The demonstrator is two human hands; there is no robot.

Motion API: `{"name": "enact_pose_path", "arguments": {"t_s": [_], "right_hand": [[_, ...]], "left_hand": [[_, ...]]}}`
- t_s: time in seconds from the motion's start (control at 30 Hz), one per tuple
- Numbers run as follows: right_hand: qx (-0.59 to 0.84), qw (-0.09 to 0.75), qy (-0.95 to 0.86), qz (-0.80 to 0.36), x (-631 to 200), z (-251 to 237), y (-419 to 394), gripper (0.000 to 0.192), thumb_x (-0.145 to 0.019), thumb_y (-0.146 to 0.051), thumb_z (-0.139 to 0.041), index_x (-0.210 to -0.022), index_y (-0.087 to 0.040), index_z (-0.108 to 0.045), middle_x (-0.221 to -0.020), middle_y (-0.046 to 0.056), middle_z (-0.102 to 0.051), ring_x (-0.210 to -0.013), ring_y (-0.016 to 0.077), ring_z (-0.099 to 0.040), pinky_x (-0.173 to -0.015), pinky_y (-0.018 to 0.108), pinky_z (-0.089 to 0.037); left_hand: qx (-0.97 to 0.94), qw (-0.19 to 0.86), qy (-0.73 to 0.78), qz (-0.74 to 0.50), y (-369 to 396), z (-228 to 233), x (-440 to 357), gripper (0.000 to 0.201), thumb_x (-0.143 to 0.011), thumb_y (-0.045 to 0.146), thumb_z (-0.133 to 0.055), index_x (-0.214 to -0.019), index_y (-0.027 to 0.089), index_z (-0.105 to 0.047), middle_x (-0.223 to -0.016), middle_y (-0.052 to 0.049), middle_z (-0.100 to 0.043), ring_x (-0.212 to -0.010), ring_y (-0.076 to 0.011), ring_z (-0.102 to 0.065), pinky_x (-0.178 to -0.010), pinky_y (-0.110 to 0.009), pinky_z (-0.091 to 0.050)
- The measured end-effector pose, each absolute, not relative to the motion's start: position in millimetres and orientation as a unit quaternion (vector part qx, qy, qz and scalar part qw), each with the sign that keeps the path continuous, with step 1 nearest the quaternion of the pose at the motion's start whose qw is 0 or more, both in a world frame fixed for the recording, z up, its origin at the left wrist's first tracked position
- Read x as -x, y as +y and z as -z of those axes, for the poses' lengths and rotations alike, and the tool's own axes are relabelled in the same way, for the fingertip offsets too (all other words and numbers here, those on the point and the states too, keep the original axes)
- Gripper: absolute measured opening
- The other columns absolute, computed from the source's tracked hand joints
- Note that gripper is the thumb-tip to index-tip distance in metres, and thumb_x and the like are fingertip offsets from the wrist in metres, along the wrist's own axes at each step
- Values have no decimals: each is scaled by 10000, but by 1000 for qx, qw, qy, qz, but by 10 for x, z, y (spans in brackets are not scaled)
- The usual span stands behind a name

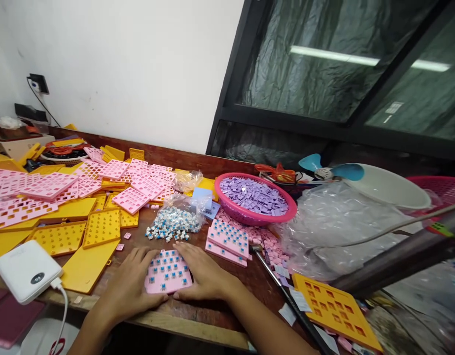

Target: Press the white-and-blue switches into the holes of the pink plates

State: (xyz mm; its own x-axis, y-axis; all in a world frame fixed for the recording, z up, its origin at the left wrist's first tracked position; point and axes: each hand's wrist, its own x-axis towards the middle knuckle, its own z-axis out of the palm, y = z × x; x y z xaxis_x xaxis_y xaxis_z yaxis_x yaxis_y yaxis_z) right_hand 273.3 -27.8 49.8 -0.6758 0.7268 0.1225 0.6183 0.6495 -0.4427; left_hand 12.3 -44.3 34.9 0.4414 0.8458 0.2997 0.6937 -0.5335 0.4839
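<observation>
Now: left hand, right hand flat, open, flanking pink switch plate, nearly filled with blue switches. Next likely: fresh switches from loose pile just behind plate.

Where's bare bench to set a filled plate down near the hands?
Bare wood shows along the table's front edge under both wrists, and in a strip between the yellow plates and the switch pile. Crowded elsewhere: left hand and right hand flank the pink plate; stacked pink plates, the basket and plastic bags fill the right.
</observation>
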Motion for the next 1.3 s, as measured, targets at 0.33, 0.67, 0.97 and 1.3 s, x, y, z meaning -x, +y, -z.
{"name": "enact_pose_path", "arguments": {"t_s": [0.33, 0.67, 0.97, 1.3], "right_hand": [[492, 236, -836, -57, -3442, -906, 11, 945, -642, -494, -862, -1462, -192, -505, -1420, 181, -536, -1290, 379, -494, -1117, 537, -365], [663, 73, -741, -73, -4143, -872, 211, 957, -640, -393, -753, -1504, -126, -441, -1537, 214, -457, -1406, 407, -442, -1164, 521, -365], [429, 148, -891, 9, -2431, -1187, 593, 537, -915, -476, -643, -1370, -204, -560, -1399, 139, -610, -1292, 311, -556, -1100, 459, -416], [511, 59, -857, 31, -650, -872, 1726, 706, -743, -546, -792, -1307, -175, -581, -1331, 191, -603, -1214, 378, -554, -997, 465, -443]], "left_hand": [[-806, 87, 473, -345, -411, -397, -242, 601, -963, 437, -591, -1508, 296, -385, -1597, -102, -374, -1469, -310, -364, -1190, -520, -370], [-811, 118, 495, -289, -267, -153, -151, 498, -1001, 442, -533, -1459, 250, -506, -1541, -95, -498, -1431, -291, -440, -1185, -495, -387], [-799, 165, 495, -299, -301, -220, -152, 509, -933, 379, -642, -1412, 226, -558, -1508, -109, -529, -1400, -310, -464, -1179, -497, -379], [-781, 209, 499, -312, -320, -289, -63, 512, -906, 336, -656, -1395, 219, -562, -1455, -107, -546, -1373, -310, -454, -1180, -477, -362]]}}
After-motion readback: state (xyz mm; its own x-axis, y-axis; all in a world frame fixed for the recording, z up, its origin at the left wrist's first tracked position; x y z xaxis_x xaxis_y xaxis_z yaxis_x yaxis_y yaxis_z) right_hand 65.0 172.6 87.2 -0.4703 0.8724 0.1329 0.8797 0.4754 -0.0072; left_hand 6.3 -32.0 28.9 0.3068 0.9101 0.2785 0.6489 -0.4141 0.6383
